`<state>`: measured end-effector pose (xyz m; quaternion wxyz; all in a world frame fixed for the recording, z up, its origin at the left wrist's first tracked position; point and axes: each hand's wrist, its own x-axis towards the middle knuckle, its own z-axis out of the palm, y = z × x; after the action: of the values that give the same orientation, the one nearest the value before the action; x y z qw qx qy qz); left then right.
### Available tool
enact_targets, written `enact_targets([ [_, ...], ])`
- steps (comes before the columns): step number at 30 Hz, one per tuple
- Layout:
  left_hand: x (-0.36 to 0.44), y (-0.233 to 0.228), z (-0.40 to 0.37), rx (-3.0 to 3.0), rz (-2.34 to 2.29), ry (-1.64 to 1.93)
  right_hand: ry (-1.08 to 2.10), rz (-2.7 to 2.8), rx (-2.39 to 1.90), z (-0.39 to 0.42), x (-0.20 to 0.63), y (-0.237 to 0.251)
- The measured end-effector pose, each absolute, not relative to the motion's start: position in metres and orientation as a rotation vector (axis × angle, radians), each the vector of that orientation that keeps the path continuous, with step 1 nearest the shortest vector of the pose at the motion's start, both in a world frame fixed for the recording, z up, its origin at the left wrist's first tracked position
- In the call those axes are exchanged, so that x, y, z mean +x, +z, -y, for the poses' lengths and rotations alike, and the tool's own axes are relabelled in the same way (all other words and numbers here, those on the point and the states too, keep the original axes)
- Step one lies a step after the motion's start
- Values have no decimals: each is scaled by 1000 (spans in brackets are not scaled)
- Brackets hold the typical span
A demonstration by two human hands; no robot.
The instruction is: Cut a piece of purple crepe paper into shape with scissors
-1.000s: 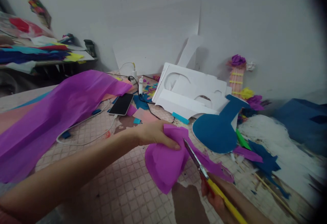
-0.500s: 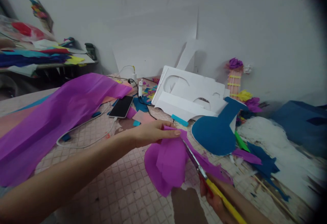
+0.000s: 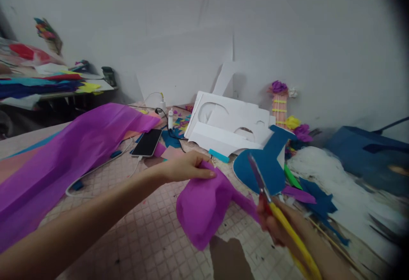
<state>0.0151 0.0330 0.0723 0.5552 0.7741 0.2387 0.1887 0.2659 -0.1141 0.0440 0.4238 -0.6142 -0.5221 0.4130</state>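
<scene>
Between its thumb and fingers, my left hand pinches a piece of purple crepe paper, which hangs down in a loose fold. A narrow part of that paper trails off to the right, reaching close to my right hand. My right hand is wrapped around yellow-and-red handled scissors. Their blades point up and away, apart from the paper and in front of a blue flask-shaped cutout. The blades look closed, though they are a little blurred.
A long purple sheet covers the table's left side, beside a phone on a white cable. White cut-out boards lean at the back. White shredded material, blue scraps and thin sticks lie on the right. Brown paper is in front.
The scissors have come away from the purple paper, and their blades have swung up and right. My left hand keeps its pinch. The view has shifted slightly.
</scene>
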Motion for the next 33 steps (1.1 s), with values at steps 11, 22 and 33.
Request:
enact_targets([
  [11, 41, 88, -40, 2102, -98, 292, 1163, 1453, -1169, 52, 213, 53],
  [22, 33, 65, -54, 1790, -376, 277, 977, 1280, -1261, 52, 224, 35],
  [33, 21, 58, -52, 1866, -765, 350, 880, 1125, -1318, 65, 217, 35],
])
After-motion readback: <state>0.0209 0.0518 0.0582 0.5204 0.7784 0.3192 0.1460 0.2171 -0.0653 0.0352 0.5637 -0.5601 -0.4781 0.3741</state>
